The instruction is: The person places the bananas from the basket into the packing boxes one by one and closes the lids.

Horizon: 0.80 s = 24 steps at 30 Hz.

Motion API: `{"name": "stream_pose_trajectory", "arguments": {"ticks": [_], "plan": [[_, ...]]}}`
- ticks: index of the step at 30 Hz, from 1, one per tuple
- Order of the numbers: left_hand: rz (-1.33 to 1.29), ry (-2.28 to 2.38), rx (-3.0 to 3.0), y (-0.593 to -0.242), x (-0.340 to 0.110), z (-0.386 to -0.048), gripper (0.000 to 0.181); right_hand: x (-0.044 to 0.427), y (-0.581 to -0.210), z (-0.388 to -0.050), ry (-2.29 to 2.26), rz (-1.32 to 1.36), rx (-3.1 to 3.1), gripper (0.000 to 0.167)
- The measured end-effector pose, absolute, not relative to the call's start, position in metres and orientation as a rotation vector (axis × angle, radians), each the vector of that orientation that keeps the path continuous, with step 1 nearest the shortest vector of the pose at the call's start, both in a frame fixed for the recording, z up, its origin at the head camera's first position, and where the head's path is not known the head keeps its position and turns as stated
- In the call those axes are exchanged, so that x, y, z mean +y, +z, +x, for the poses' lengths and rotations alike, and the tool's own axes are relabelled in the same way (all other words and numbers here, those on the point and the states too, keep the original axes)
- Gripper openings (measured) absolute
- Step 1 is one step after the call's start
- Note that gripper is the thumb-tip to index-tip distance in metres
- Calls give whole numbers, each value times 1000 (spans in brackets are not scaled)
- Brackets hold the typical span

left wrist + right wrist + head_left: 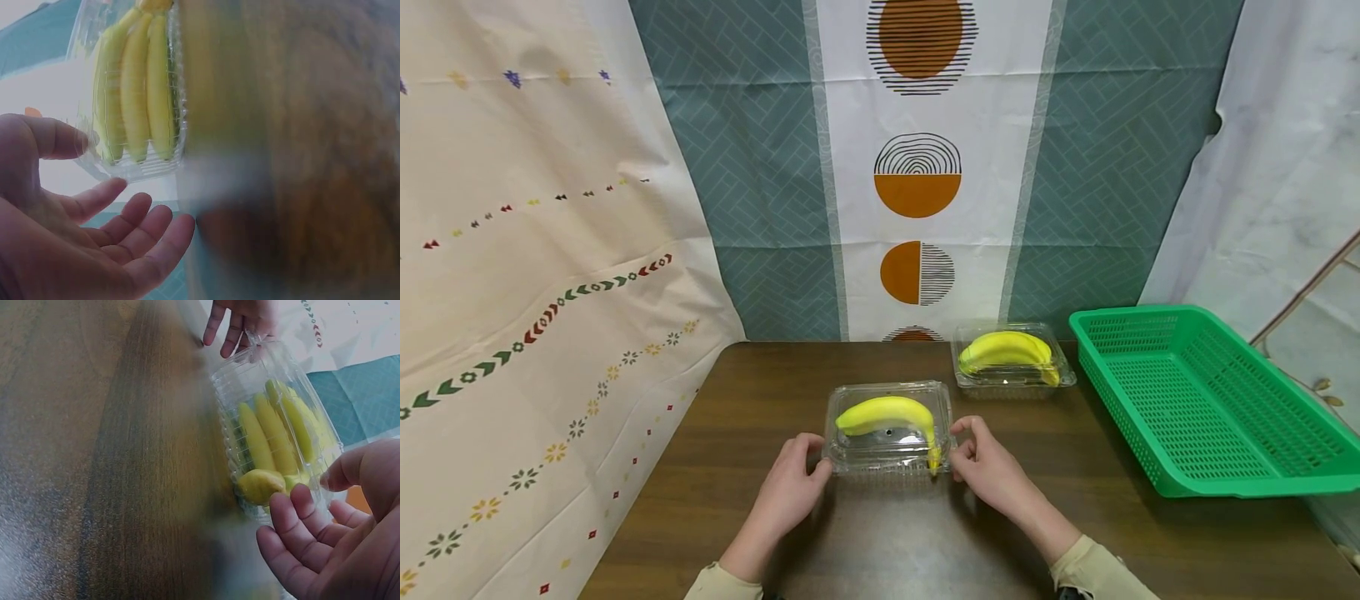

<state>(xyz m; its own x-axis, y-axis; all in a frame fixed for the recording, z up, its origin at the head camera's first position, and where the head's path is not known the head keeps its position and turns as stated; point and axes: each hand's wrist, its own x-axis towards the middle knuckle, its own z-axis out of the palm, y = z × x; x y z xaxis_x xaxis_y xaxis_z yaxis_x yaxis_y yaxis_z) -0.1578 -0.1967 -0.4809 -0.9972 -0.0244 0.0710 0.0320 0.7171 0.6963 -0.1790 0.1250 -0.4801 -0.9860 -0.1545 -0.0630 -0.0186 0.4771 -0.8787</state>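
A clear plastic clamshell box [857, 454] with yellow bananas [887, 408] inside sits in the middle of the brown table. At its left edge my left hand [793, 479] grips with thumb and forefinger; in the left wrist view the other fingers [144, 240] spread loosely below the box's corner. My right hand [992, 471] holds the opposite edge, its thumb and fingertips against the plastic in the right wrist view. The bananas' stem end [262, 486] lies toward the right hand. The lid lies over the fruit; whether it is fastened I cannot tell.
A second clear box of bananas [1007, 354] stands behind and to the right, near the back edge. Beyond it on the right is a green plastic basket [1165, 450]. Patterned cloths [767, 167] hang behind the table and along its left side.
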Motion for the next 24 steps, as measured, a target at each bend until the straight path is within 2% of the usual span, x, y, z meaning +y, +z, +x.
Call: {"name": "stream_pose_trajectory", "arguments": {"ticks": [5, 24], "plan": [[-23, -1050, -2883, -481, -197, -157, 14, 125, -480, -180, -1551, -151, 2564, 35], [-56, -1051, -2878, -483, -197, -156, 27, 124, -478, -178, -1552, -107, 2521, 36]]}}
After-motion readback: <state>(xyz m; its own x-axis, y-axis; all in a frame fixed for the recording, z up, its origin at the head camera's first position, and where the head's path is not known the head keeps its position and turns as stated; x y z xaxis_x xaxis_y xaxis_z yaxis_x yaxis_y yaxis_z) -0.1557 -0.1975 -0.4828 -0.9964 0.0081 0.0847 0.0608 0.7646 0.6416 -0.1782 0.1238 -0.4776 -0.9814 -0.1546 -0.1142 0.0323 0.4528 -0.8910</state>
